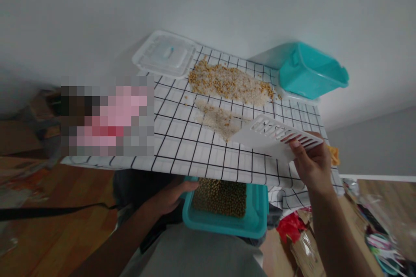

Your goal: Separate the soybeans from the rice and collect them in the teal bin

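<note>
My right hand [313, 160] grips a flat white plastic panel with a row of slots [260, 140], thumb on the near side. The panel is tilted over the checked tablecloth, its far end beside a thin patch of pale grains [219, 119] with a few beans. Behind that lies a larger heap of yellow beans mixed with pale grains [230, 80]. Below the table's front edge, my left hand [173, 194] holds the left rim of a teal tub [224, 223], thumb over the rim and fingers hidden. Yellowish beans [221, 197] lie in the tub.
A translucent lid [165, 54] lies at the back left of the table [182, 149]. At the back right stands another teal tub [312, 71] near the wall. A pixelated pink patch [120, 112] covers the left end. Red wrapping [290, 225] and cardboard are on the floor, right.
</note>
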`<state>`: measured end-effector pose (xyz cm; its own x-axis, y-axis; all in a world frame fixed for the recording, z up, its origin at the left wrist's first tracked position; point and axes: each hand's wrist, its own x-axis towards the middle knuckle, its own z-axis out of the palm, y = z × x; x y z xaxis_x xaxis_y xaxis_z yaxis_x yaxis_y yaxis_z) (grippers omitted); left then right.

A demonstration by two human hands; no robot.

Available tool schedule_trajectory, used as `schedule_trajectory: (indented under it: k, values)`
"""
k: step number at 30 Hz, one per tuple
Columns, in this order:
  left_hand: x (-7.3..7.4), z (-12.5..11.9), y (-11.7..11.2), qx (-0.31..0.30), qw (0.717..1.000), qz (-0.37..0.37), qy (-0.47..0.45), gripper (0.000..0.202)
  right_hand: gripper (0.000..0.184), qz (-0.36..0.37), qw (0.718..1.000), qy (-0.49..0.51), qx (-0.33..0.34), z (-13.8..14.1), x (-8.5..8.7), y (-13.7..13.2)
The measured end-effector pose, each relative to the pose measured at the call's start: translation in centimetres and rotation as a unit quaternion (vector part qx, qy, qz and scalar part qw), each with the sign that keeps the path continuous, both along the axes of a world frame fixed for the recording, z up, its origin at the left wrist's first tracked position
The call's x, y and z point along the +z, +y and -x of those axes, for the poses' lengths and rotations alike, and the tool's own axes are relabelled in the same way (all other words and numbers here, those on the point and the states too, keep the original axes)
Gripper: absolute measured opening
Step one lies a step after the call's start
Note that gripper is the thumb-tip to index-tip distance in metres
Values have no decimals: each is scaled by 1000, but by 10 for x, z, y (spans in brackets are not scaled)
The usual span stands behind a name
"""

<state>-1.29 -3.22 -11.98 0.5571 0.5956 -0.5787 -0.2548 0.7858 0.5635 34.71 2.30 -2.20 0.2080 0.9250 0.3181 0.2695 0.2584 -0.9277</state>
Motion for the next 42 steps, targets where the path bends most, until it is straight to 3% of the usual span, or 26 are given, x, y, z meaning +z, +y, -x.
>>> schedule_trajectory:
  k: [12,19,27,31,37,42]
  values:
    - [-4,2,-3,14,1000,8,1,33,11,-22,996,-58,65,18,13,-6]
    - [8,-3,-1,29,999,18,24,38,15,-23,991,-102,79,21,23,-27]
    - [-2,-2,-4,35,999,9,-2,46,16,18,992,-102,66,27,18,-70]
    - [2,-2,-5,46,999,13,-3,48,19,36,992,-109,61,26,19,-90]
    - [4,0,-9,34,999,3,-5,35,15,-12,995,-90,-39,33,18,-69]
    - [-3,5,-11,18,999,-34,23,31,15,12,994,-109,4,50,10,-49]
